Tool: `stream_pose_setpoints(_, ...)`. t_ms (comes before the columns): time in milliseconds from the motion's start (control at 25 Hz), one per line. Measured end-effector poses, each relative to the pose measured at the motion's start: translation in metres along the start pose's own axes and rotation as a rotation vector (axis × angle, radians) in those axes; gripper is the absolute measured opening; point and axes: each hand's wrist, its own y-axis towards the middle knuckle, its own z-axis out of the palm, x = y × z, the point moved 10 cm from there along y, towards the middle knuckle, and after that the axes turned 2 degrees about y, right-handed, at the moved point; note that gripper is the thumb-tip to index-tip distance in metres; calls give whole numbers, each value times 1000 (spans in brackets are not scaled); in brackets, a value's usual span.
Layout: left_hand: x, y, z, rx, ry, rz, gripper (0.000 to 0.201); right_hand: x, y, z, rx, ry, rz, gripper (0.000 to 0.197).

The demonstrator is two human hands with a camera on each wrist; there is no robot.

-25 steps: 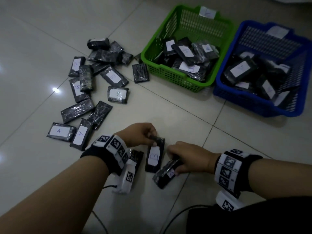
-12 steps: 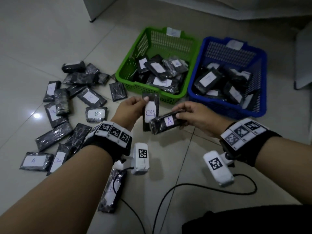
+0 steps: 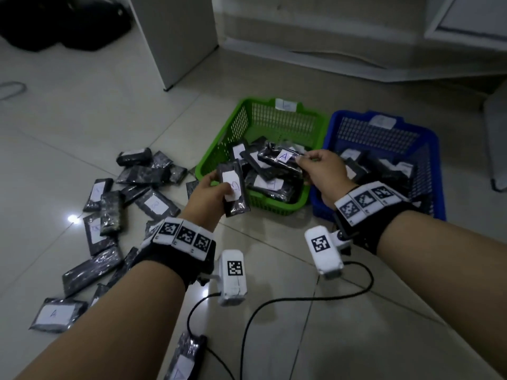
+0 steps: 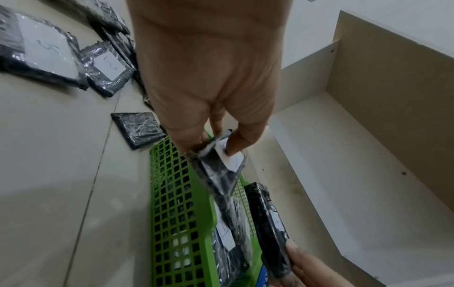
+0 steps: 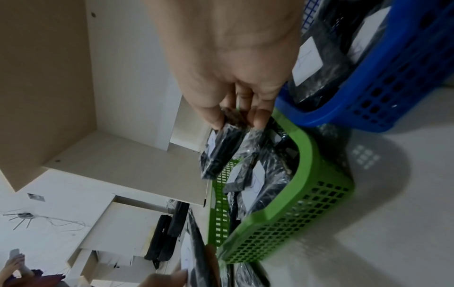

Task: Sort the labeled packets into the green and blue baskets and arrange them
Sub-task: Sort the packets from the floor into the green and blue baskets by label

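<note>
My left hand (image 3: 210, 192) grips a black wrapped packet with a white "B" label (image 3: 234, 187) at the near left edge of the green basket (image 3: 219, 149); the left wrist view shows the packet (image 4: 221, 170) pinched between thumb and fingers. My right hand (image 3: 319, 167) pinches a packet labelled "A" (image 3: 282, 157) over the green basket's inside; that packet (image 5: 221, 153) hangs from the fingertips in the right wrist view. The blue basket (image 3: 436, 165) stands right of the green one. Both baskets hold several packets.
Several black packets (image 3: 123, 198) lie scattered on the tiled floor to the left; one more (image 3: 186, 355) lies near my left forearm. Black cables (image 3: 274, 311) trail over the floor below my wrists. A white cabinet panel (image 3: 178, 37) stands behind the baskets.
Both hands have lifted their packets off the floor and carried them forward: the right with "A" over the green basket, the left with "B" to that basket's near edge.
</note>
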Motion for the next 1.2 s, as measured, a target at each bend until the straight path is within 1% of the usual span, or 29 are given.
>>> stream_pose_setpoints(40,-3,1,1,5,-13,15,52,-5,12,5,-16,-24,28,16)
stream_pose_setpoints(160,-14,1,7,22,17,85,45,-11,41,17,-32,-25,107,25)
stream_pose_setpoints(280,-21,-3,13,39,3,89,43,-10,53,13,-78,24,106,24)
stream_pose_setpoints(360,-23,-3,23,37,26,72,41,-13,54,0,-145,80,113,21)
stream_pose_setpoints(440,-24,1,41,34,74,76,40,-19,52,-19,-217,121,112,22)
stream_pose_setpoints(600,-21,36,85,44,93,135,47,-34,49,-66,-313,177,111,20)
stream_pose_setpoints(640,-22,50,91,23,156,168,50,-38,48,-76,-328,188,116,20)
stream_pose_setpoints(680,-25,61,100,-2,276,207,53,-42,48,-89,-347,195,117,19)
stream_pose_setpoints(760,-30,77,117,-39,571,265,59,-47,47,-112,-377,187,109,21)
stream_pose_setpoints(800,-30,81,129,-41,689,287,58,-50,47,-124,-390,176,108,21)
stream_pose_setpoints(880,-31,79,146,-72,894,367,49,-57,47,-143,-410,167,112,21)
stream_pose_setpoints(920,-34,72,156,-109,952,440,43,-61,48,-154,-420,169,111,20)
stream_pose_setpoints(960,-36,63,160,-141,959,531,38,-65,48,-157,-418,174,112,19)
stream_pose_setpoints(1000,-36,51,174,-135,944,644,33,-68,50,-165,-423,173,108,18)
stream_pose_setpoints(1040,-31,39,188,-85,950,731,30,-70,52,-170,-425,173,108,16)
stream_pose_setpoints(1080,-20,29,204,8,992,762,29,-72,56,-174,-429,171,114,15)
stream_pose_setpoints(1160,10,18,223,178,1106,744,30,-73,66,-175,-422,135,140,14)
stream_pose_setpoints(1200,20,16,228,212,1153,751,32,-74,71,-175,-415,109,159,12)
